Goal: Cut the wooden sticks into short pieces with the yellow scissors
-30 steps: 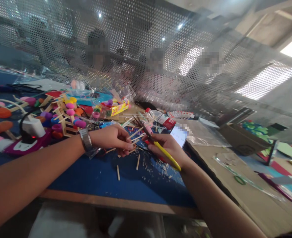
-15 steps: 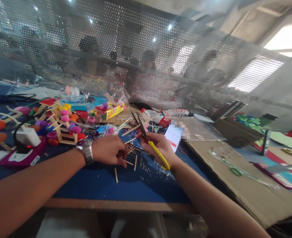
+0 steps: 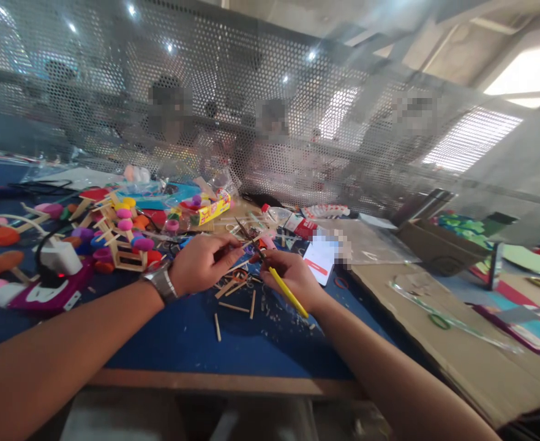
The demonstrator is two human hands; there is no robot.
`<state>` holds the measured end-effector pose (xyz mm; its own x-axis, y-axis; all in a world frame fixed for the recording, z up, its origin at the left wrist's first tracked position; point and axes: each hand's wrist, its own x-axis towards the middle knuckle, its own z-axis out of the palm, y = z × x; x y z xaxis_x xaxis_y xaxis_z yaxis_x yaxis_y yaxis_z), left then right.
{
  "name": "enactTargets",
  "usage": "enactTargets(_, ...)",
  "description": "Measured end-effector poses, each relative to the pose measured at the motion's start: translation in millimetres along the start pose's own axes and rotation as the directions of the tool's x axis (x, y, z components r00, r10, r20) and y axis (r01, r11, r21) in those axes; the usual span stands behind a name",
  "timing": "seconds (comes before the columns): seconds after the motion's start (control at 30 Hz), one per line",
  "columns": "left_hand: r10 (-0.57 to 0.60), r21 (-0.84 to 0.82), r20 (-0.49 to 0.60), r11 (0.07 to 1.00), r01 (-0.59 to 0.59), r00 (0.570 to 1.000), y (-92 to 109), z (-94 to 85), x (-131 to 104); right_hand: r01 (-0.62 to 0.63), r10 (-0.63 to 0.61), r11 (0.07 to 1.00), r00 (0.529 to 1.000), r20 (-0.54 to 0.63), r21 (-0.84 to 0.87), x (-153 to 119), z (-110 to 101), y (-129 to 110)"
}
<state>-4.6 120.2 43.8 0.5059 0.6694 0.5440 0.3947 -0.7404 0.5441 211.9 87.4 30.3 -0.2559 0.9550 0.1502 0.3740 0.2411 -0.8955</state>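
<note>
Yellow-handled scissors [image 3: 285, 290] are in my right hand [image 3: 292, 275], their dark blades pointing up and to the left. My left hand [image 3: 208, 262], with a metal watch [image 3: 162, 284] on its wrist, pinches a thin wooden stick [image 3: 250, 245] near the blades. Whether the blades touch the stick is too small to tell. Below the hands, several cut sticks [image 3: 234, 307] and small shavings lie on the blue tabletop [image 3: 182, 343]. A pile of sticks and rubber bands [image 3: 236, 278] sits between the hands.
Stick models with coloured clay [image 3: 125, 245] and a purple power strip [image 3: 52, 291] stand at the left. A lit phone [image 3: 320, 260] lies right of my right hand. Cardboard [image 3: 403, 318] and a brown box [image 3: 439, 245] are further right. People sit behind a perforated screen [image 3: 224, 79].
My left hand has risen from the cut sticks on the table to beside the scissor blades, now with a stick in its fingers. The short stick it touched lies on the tabletop.
</note>
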Motion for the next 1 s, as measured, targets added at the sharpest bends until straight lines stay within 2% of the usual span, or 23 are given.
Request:
enactTargets(0.17,0.079,0.199,-0.064,0.978,-0.064,0.995,1.1,4.2,-2.0,-0.014,0.014,1.000,1.000,-0.012,0.006,-1.2,3.1,-2.6)
enactTargets(0.33,0.123,0.317,-0.049,0.943,-0.102,0.991,0.0,4.8,-3.7,-0.023,0.023,0.999,1.000,0.010,0.031,-3.2,5.3,-6.0)
enactTargets(0.6,0.232,0.358,-0.089,0.915,-0.186,0.969,2.1,5.5,-3.8,-0.054,0.047,0.992,0.997,0.061,0.116,-6.4,6.6,-5.9)
enactTargets(1.0,0.238,0.336,-0.127,0.924,-0.184,0.963,0.0,8.3,-2.8,-0.060,0.044,0.974,0.996,0.077,0.220,-8.5,5.2,-5.7)
